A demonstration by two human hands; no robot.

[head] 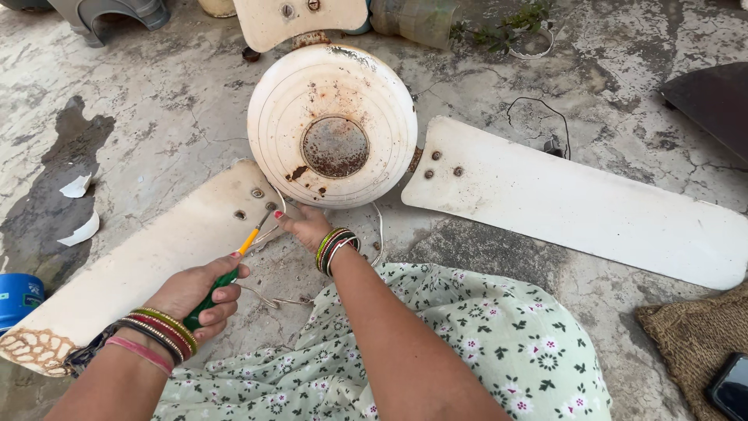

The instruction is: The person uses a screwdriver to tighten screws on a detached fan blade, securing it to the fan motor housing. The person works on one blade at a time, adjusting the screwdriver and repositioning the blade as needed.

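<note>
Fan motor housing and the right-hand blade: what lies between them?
In the head view, a rusty metal bracket bridges the fan motor housing and the right-hand blade, fixed by three rusty screws.

**Rusted metal, cracked concrete**

The fan motor housing (333,125) is cream-painted metal, smooth but rust-spotted, with a rough rusty centre disc. The near-left fan blade (132,273) and right fan blade (576,203) look matt, painted and grimy. The screwdriver (222,277) has a glossy green-and-yellow plastic handle. The floor (171,101) is rough, cracked concrete. Printed cloth (483,343) looks soft; the burlap (693,335) looks coarse.
</note>
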